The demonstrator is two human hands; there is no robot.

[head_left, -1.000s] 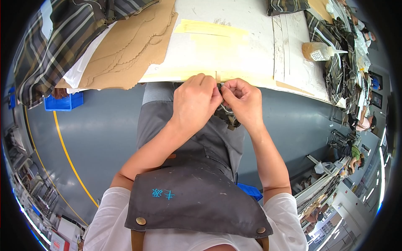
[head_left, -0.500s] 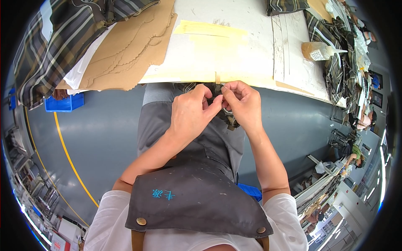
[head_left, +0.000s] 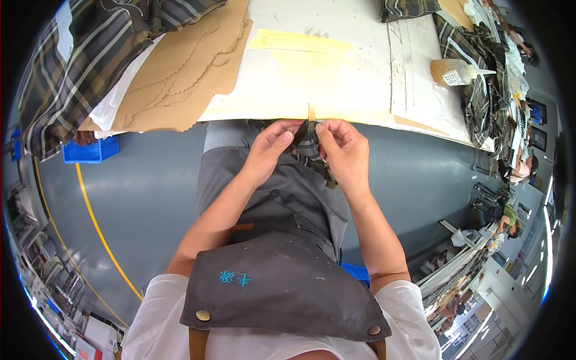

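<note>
At the table's near edge, a strip of dark plaid fabric hangs between my two hands over my lap. My left hand is closed on the fabric's left side, thumb bent over the fingers. On its other side my right hand pinches the fabric near its upper end between thumb and curled fingers. Just above the fingertips, a small tan tab sticks up over the table edge. The fabric's lower end trails below my right hand onto the grey apron. My fingers partly hide the fabric's upper end.
The white table has yellow tape on it. Brown paper and plaid cloth lie at the left. A bottle of amber liquid lies at the right by more plaid fabric. A blue crate sits below the left edge.
My hands have moved apart from their earlier close pinch, the left one shifting left and turning. More of the plaid fabric now shows between them.
</note>
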